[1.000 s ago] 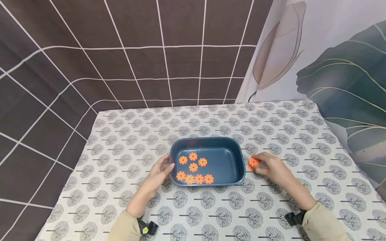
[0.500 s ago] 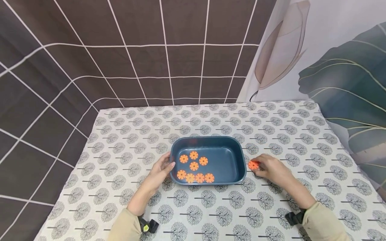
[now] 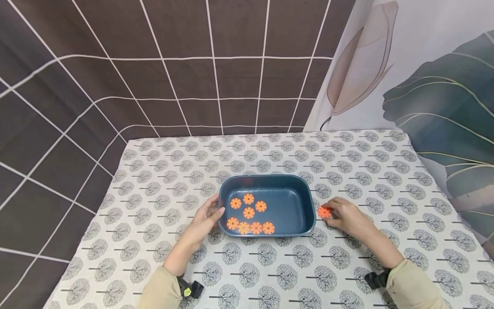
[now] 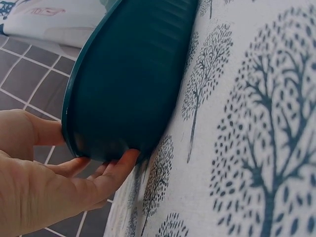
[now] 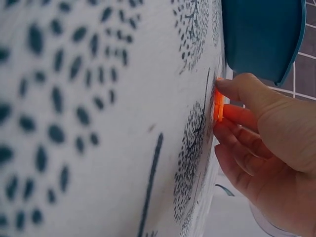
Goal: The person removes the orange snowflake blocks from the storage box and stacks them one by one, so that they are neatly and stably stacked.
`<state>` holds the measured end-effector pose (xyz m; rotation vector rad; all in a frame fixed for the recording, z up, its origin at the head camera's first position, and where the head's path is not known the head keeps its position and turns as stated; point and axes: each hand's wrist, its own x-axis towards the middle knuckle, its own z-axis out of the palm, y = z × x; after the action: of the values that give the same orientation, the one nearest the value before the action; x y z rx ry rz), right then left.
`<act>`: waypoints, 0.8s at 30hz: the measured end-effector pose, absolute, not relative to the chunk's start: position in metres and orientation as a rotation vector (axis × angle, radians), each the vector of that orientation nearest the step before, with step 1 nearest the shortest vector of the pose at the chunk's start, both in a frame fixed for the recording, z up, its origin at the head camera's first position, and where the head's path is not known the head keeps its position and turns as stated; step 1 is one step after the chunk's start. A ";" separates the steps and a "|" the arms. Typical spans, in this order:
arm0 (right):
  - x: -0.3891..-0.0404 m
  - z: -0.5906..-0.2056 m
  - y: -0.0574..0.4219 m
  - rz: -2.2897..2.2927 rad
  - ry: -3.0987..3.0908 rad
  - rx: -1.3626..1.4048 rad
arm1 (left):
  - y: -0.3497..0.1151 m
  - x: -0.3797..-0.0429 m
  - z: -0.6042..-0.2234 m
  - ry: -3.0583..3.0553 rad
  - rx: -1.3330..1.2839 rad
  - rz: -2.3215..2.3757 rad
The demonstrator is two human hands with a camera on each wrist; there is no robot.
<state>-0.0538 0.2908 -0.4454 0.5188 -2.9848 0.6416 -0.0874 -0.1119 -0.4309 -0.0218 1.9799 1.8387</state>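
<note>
A dark blue rectangular tub [image 3: 301, 212] with rounded corners stands on the table. Several flat orange notched discs [image 3: 248, 212] with a small dark centre lie on its floor, toward the left and front. My left hand [image 3: 204, 216] holds the tub's left end, thumb at the rim and fingers against the outer wall [image 4: 128, 89]. Just right of the tub, my right hand [image 3: 347, 214] pinches another orange notched disc [image 3: 324, 211] by thumb and fingers, low at the cloth. From the right wrist, this disc [image 5: 218, 101] appears edge-on, perhaps in more than one layer.
A white tablecloth [image 3: 247, 161] printed with dark trees covers the table. Behind and to the left hangs a dark curtain [image 3: 235, 79] with white grid lines. At the right is a pale, leaf-patterned curtain [image 3: 436, 98].
The disc in my right hand looked tilted and blurred a second ago; now it lies flatter at the cloth beside the tub. My left hand keeps its hold, and the view has shifted slightly.
</note>
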 end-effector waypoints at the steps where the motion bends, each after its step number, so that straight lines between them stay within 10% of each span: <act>1: -0.054 -0.446 0.291 0.646 -2.982 0.523 | -0.112 -0.087 -0.431 1.979 -0.024 1.841; 24: -0.059 -0.432 0.285 0.617 -2.777 0.519 | -0.111 -0.087 -0.429 2.007 -0.036 1.831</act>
<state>-0.0595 0.2852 -0.4325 0.5191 -2.7766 0.6173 -0.0865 -0.1110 -0.4292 -0.0359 2.0074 1.8305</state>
